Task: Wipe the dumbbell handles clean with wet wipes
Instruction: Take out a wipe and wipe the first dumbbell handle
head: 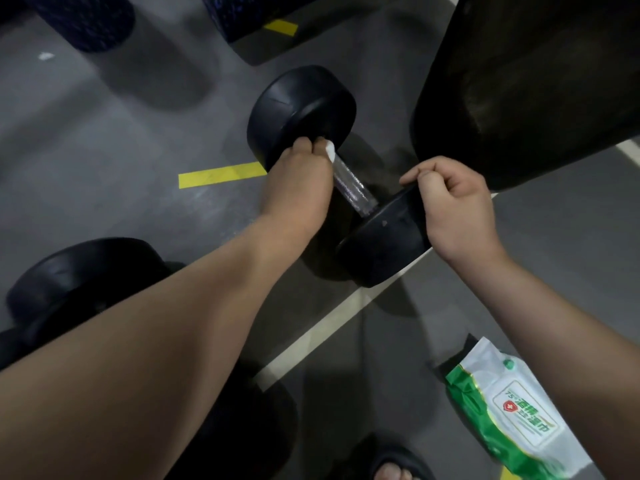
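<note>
Here the dumbbell (381,244) lies on the grey floor (104,150), slanting away from the person, its near head across a white line (329,323) and its far head just beside a strip of yellow tape (218,174). The left hand (304,181) reaches in from the lower left and covers the far part of the handle (353,188). Its fingers are curled and pinch a white wipe (329,150) against the handle right where it meets the far head. Most of the fingers are hidden behind the back of the hand. The right hand (450,202) comes in from the right, fingers curled into the palm and thumb on top, and grips the upper rim of the near head. The bare knurled metal of the handle shows between the two hands. A green-and-white pack (512,410) of wipes lies on the floor at lower right, well apart from the dumbbell. A second dumbbell (79,278) sits at the left, partly behind the left forearm.
</note>
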`<state>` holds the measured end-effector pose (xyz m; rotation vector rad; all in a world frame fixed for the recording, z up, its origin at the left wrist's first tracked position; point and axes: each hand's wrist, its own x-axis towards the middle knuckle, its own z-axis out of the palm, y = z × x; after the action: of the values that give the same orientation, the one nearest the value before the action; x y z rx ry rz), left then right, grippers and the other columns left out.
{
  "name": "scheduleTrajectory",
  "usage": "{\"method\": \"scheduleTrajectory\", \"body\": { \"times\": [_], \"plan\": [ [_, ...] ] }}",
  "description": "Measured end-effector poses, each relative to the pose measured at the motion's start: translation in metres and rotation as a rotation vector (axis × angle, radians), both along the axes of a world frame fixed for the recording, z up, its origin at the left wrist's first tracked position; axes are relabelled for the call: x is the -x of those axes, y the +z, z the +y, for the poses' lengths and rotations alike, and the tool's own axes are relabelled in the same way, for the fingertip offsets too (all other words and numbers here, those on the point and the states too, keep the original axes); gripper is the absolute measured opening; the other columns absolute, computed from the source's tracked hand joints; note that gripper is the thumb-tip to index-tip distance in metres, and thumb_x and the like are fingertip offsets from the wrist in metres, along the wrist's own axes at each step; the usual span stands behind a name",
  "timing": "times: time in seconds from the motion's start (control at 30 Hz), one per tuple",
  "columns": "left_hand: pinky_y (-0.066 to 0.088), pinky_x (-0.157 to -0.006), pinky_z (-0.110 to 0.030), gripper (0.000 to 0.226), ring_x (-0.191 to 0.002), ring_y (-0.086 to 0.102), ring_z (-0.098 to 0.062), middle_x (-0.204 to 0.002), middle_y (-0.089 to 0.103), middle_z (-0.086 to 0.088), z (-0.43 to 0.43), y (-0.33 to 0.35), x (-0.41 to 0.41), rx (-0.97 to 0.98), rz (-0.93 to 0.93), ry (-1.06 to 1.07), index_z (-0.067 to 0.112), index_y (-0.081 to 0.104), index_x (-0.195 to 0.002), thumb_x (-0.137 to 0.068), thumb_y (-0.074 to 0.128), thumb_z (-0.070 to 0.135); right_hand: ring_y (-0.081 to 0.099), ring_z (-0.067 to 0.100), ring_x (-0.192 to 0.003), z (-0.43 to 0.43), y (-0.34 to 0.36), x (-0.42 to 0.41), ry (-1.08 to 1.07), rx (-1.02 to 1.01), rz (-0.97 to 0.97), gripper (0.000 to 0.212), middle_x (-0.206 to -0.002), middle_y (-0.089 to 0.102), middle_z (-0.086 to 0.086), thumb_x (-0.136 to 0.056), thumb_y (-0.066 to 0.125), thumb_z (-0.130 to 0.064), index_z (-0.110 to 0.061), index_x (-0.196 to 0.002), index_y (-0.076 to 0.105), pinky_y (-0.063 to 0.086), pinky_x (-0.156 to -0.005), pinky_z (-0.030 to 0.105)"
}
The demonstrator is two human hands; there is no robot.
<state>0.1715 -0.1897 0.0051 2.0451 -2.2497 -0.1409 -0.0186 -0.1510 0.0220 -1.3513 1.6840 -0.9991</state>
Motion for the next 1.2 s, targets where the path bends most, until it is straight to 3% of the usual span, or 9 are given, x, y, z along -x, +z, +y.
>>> {"method": "scheduleTrajectory", "body": {
  "times": [0.2, 0.3, 0.47, 0.57, 0.63, 0.8, 1.03, 1.1, 1.2],
  "plan": [
    [0.044, -0.081, -0.046, 0.035, -0.108, 0.054, -0.041, -0.124, 0.051, -0.020, -0.009, -0.003, 0.003, -0.028, 0.027, -0.010, 0.009, 0.047, -0.139, -0.105, 0.037, 0.013, 0.060, -0.002, -0.073, -0.004, 0.012, 0.008, 0.059, 0.032, 0.091, 0.026, -0.078, 0.070, -0.012, -0.093, 0.052, -0.014, -0.021, -0.088, 0.077, 0.043, -0.066, 0.013],
    [0.046, -0.085, -0.046, 0.031, -0.109, 0.054, -0.039, -0.124, 0.052, -0.018, -0.010, -0.002, 0.003, -0.021, 0.034, -0.061, 0.011, 0.051, -0.133, -0.106, 0.039, 0.018, 0.063, 0.005, -0.089, 0.001, 0.019, 0.007, 0.183, 0.169, 0.228, 0.021, -0.086, 0.069, -0.014, -0.090, 0.055, -0.018, -0.020, -0.087, 0.076, 0.048, -0.080, 0.023],
    [0.045, -0.081, -0.038, 0.030, -0.090, 0.055, -0.025, -0.094, 0.060, 0.001, 0.000, -0.017, -0.002, 0.059, 0.075, -0.173, 0.031, 0.053, -0.082, -0.098, 0.043, 0.054, 0.056, 0.013, -0.091, 0.010, 0.010, 0.005, 0.255, 0.267, 0.397, 0.016, -0.087, 0.064, -0.011, -0.090, 0.055, -0.022, -0.019, -0.085, 0.070, 0.048, -0.081, 0.035],
    [0.052, -0.084, -0.042, 0.029, -0.095, 0.060, -0.027, -0.104, 0.059, -0.002, 0.018, -0.027, 0.006, -0.070, 0.273, -0.365, 0.029, 0.064, -0.110, -0.096, 0.042, 0.042, 0.056, 0.014, -0.090, 0.006, 0.007, 0.006, 0.222, 0.280, 0.407, 0.016, -0.086, 0.063, -0.010, -0.089, 0.055, -0.022, -0.018, -0.084, 0.070, 0.048, -0.079, 0.036],
    [0.053, -0.084, -0.045, 0.035, -0.097, 0.061, -0.034, -0.111, 0.059, -0.011, 0.013, -0.026, 0.004, -0.037, 0.243, -0.423, 0.012, 0.062, -0.125, -0.097, 0.045, 0.026, 0.056, 0.014, -0.090, 0.005, 0.006, 0.008, 0.235, 0.286, 0.400, 0.017, -0.086, 0.063, -0.011, -0.090, 0.054, -0.021, -0.018, -0.085, 0.070, 0.048, -0.079, 0.035],
    [0.041, -0.077, -0.040, 0.025, -0.100, 0.057, -0.035, -0.114, 0.054, -0.013, -0.014, -0.011, 0.001, -0.028, 0.187, 0.028, 0.015, 0.054, -0.125, -0.103, 0.044, 0.017, 0.058, 0.008, -0.092, -0.004, 0.005, 0.016, 0.225, 0.206, 0.314, 0.019, -0.085, 0.063, -0.014, -0.091, 0.052, -0.024, -0.023, -0.083, 0.070, 0.048, -0.083, 0.031],
    [0.047, -0.077, -0.044, 0.049, -0.097, 0.056, -0.038, -0.114, 0.051, -0.016, 0.005, -0.028, 0.011, -0.058, 0.233, -0.133, 0.017, 0.038, -0.152, -0.103, 0.040, 0.020, 0.064, 0.008, -0.094, -0.012, 0.017, 0.032, 0.231, 0.178, 0.277, 0.018, -0.091, 0.068, -0.009, -0.094, 0.058, -0.017, -0.017, -0.090, 0.075, 0.051, -0.084, 0.025],
    [0.047, -0.074, -0.044, 0.044, -0.092, 0.057, -0.038, -0.108, 0.054, -0.016, 0.001, -0.029, 0.007, -0.032, 0.245, -0.130, 0.018, 0.048, -0.147, -0.103, 0.043, 0.020, 0.063, 0.008, -0.095, -0.012, 0.022, 0.032, 0.299, 0.226, 0.318, 0.017, -0.092, 0.069, -0.010, -0.093, 0.060, -0.018, -0.017, -0.091, 0.076, 0.051, -0.085, 0.026],
    [0.042, -0.065, -0.039, 0.033, -0.082, 0.060, -0.039, -0.092, 0.061, -0.018, -0.018, -0.028, 0.015, 0.084, 0.411, 0.035, 0.009, 0.070, -0.111, -0.102, 0.044, 0.028, 0.058, 0.010, -0.095, -0.009, 0.018, 0.029, 0.363, 0.252, 0.409, 0.016, -0.090, 0.066, -0.012, -0.091, 0.058, -0.024, -0.020, -0.089, 0.073, 0.046, -0.086, 0.025]
  ]
}}
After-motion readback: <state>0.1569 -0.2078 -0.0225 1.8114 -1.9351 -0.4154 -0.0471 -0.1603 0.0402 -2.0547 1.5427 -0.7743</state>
